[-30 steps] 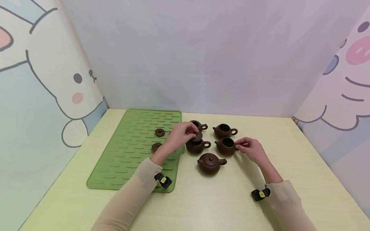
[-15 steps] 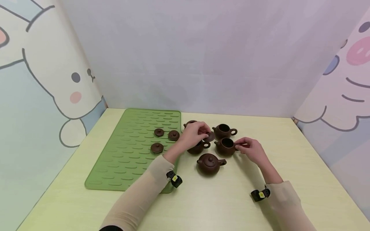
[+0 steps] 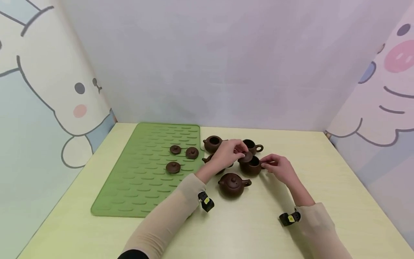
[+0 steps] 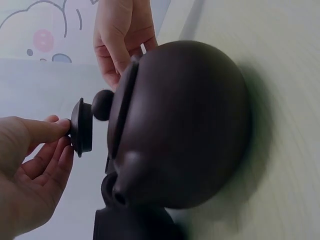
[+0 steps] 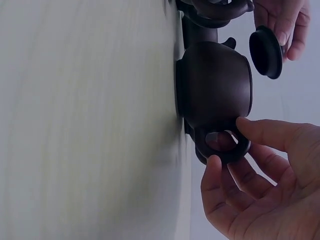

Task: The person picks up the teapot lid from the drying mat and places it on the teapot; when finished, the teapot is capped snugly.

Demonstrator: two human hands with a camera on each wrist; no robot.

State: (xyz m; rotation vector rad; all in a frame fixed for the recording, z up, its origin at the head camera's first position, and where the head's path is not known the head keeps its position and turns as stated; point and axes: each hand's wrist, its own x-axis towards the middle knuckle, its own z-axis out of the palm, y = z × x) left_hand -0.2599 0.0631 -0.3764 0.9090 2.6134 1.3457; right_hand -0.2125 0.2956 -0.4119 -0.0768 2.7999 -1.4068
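My left hand [image 3: 225, 154] pinches a dark brown teapot lid [image 4: 81, 127] by its knob. The lid hangs just above the opening of an uncovered teapot [image 5: 215, 85], apart from its rim in the right wrist view. On that pot's handle [image 5: 227, 156], my right hand [image 3: 279, 168] has its thumb and fingers gripping. A lidded teapot [image 3: 232, 185] stands nearer the front and fills much of the left wrist view. Behind my left hand, one open teapot [image 3: 212, 144] shows its bare mouth, and another pot [image 3: 208, 158] is partly covered by the hand.
Three loose lids lie on the green ridged mat [image 3: 129, 187] at the left: a small lid [image 3: 175, 149], one beside it [image 3: 192, 153] and a nearer one [image 3: 173, 167]. Another open teapot [image 3: 257, 148] stands behind the gripped one. A pale wall [image 3: 213, 72] closes the back.
My left hand has carried the lid rightward, from over the left pots to over the pot at my right hand. The right hand keeps its grip on the handle.
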